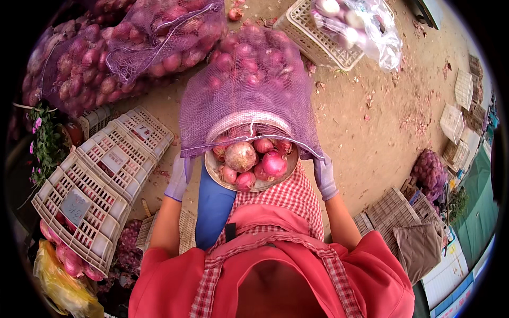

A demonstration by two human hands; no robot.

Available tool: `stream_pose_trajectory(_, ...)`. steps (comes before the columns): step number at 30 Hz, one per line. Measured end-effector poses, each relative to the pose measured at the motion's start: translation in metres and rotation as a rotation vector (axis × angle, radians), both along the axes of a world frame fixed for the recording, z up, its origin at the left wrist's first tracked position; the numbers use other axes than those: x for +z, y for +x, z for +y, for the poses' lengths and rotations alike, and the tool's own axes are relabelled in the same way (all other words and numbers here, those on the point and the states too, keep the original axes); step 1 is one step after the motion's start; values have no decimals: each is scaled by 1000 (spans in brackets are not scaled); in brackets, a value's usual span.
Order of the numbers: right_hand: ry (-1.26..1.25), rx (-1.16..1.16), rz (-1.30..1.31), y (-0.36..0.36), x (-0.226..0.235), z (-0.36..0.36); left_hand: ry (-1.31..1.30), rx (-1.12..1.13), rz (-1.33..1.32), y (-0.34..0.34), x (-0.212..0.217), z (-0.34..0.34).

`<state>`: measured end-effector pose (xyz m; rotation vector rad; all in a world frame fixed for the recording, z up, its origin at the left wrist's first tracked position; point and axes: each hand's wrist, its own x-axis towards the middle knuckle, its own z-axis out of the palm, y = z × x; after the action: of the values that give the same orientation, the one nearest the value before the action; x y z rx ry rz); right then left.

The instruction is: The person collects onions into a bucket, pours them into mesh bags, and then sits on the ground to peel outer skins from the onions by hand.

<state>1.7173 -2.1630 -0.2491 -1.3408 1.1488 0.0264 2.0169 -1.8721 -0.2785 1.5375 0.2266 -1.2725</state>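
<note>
A purple mesh bag (244, 98) with red onions in its far part lies in front of me, its mouth toward my body. Under its near edge, a round, shallow metal basin (212, 172) holds several red onions (274, 163) and one larger brownish onion (240, 156). A pale curved rim shows through the mesh above them. In a light purple glove, my left hand (180, 176) is closed on the left corner of the bag's mouth. My right hand (324, 176), gloved alike, grips the right corner. The fingertips of both are partly hidden by mesh.
Filled onion sacks (79, 69) are heaped at the far left. A row of cream plastic crates (114, 159) runs down the left side. Another crate (302, 32) carries a clear bag of pale onions (352, 24). More crates (392, 212) and an onion sack (429, 172) stand at right.
</note>
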Motion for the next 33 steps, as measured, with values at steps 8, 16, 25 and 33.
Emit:
stream_pose_trajectory(8, -55, 15, 119, -8, -24, 31, 41, -40, -274, -25, 7, -5)
stream_pose_trajectory(16, 330, -281, -368, 23, -14, 50, -25, 218, -188, -54, 28, -22)
stream_pose_trajectory(25, 536, -546, -637, 57, 20, 35, -167, 257, 41, -36, 55, -48)
stream_pose_trajectory(33, 567, -694, -714, 102, 25, -40, -385, 302, 90, 42, 74, -130)
